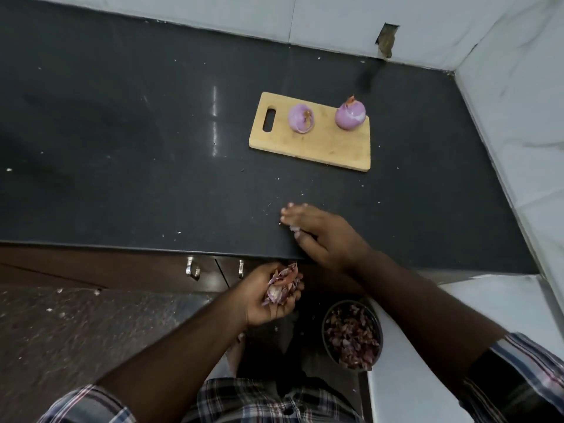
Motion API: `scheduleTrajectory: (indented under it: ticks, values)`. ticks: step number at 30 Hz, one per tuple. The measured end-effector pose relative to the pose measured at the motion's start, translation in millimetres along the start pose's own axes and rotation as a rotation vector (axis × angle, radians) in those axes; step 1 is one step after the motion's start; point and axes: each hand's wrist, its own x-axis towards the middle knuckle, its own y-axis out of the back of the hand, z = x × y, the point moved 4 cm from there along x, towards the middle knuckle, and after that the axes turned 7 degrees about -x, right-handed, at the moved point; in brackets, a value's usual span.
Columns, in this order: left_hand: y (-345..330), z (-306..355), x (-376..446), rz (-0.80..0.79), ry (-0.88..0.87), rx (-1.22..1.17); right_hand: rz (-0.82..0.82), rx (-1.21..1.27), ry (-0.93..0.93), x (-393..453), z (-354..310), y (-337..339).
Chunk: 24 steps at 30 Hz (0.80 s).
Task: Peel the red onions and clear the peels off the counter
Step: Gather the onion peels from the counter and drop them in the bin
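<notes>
Two red onions (326,117), peeled, on cutting board (308,148); right hand (317,233) flat, sweeping scraps along counter (152,148) edge; left hand (274,297) cupped, holding peels (282,285); binning remains

Single view only, head-mounted, looking forward and steeply down from above the person's own arms. Wide-angle lens: the edges of the dark counter (152,132) bow visibly. The camera stands close over the counter's near edge, with both forearms entering from the bottom of the frame. The right hand (317,233) lies near frame centre; the left hand (268,297) sits below it, off the counter edge. Beyond the right hand, the cutting board (311,145) is in the upper middle, and the tiled wall (396,22) closes the top and right. No second view shares the scene.
</notes>
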Motion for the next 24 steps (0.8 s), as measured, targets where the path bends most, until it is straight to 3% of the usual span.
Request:
scheduleTrajectory:
  ticks: [2, 5, 8, 10, 14, 17, 19, 21, 24]
  values:
    - [0, 2, 2, 0.007, -0.01, -0.009, 0.177, 0.062, -0.078, -12, 8, 20]
    - [0, 1, 3, 0.011, -0.027, -0.023, 0.487, -0.047, -0.413, -27, 57, 65]
    - [-1, 0, 4, 0.008, -0.033, -0.046, 0.338, -0.178, -0.687, -38, 98, 70]
    - [0, 1, 4, 0.007, -0.043, -0.054, 0.212, -0.207, -0.718, -33, 98, 51]
    - [-1, 2, 5, 0.025, -0.05, -0.029, 0.12, -0.242, -0.492, -9, 41, 18]
    - [-3, 0, 4, 0.016, -0.066, -0.04, 0.041, -0.047, -0.284, -9, -4, 8]
    - [-1, 0, 3, 0.012, -0.072, -0.052, 0.121, 0.027, -0.261, -19, -2, 16]
    - [3, 1, 3, -0.006, -0.072, -0.073, 0.251, -0.036, -0.4, -32, 31, 32]
    - [9, 2, 3, -0.025, -0.087, -0.105, 0.184, -0.163, -0.628, -42, 74, 43]
